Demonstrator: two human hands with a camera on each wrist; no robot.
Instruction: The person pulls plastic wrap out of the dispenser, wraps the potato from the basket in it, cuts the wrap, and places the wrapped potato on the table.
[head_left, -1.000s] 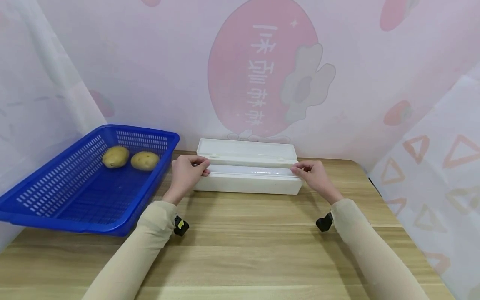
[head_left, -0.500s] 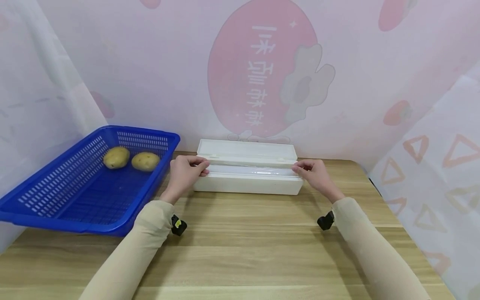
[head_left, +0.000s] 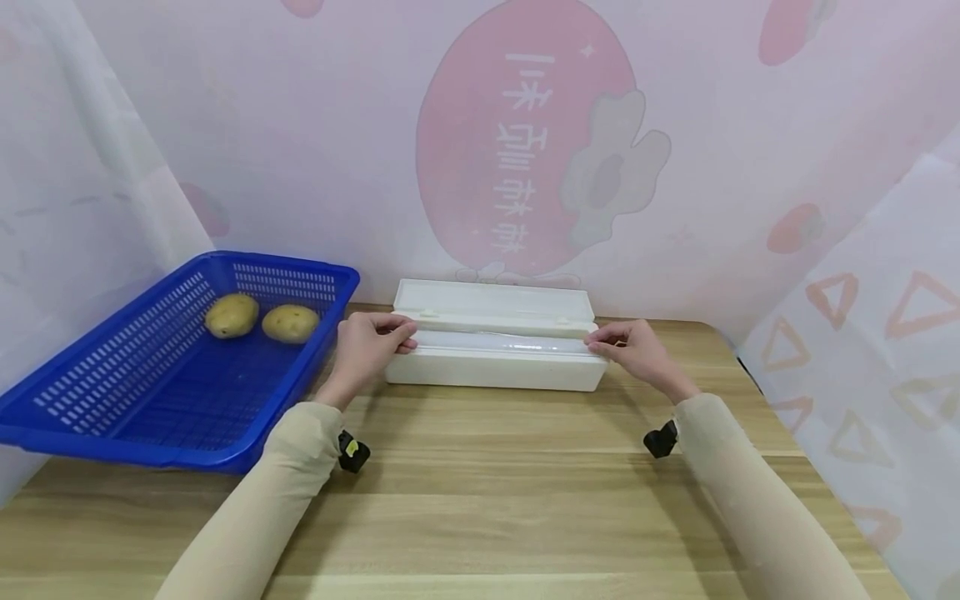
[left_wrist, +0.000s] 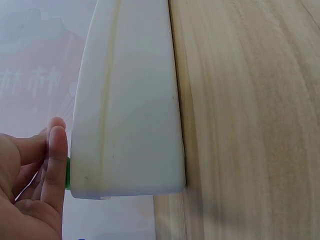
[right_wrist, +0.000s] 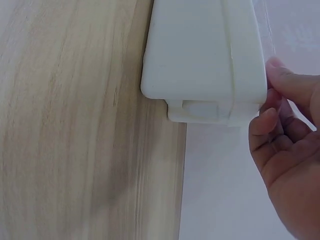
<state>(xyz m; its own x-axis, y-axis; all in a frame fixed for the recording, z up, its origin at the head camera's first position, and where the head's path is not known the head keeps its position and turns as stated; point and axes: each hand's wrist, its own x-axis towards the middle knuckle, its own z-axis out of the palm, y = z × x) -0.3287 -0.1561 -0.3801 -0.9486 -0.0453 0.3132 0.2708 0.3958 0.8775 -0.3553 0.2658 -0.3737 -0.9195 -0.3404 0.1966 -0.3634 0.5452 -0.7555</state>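
Note:
A long white cling film box (head_left: 495,372) stands on the table with its lid (head_left: 491,298) tipped back. Clear, shiny cling film (head_left: 517,343) stretches across its top opening. At the left end, my left hand (head_left: 363,348) pinches the film between thumb and fingers. My right hand (head_left: 639,357) pinches the film at the opposite end. In the right wrist view, a thin transparent edge of film (right_wrist: 268,30) runs up from the thumb. A small green piece (left_wrist: 68,172) shows behind the fingers in the left wrist view; its kind is unclear.
A blue plastic basket (head_left: 300,379) stands to the left, holding two potatoes (head_left: 290,323). Behind the box hangs a pink printed cloth (head_left: 720,150). The wooden table (head_left: 510,492) extends in front of the box, between my forearms.
My right wrist has shifted slightly to the right, and my left wrist slightly to the left. Both hands keep their pinch at the film's ends. The box and basket stay in place.

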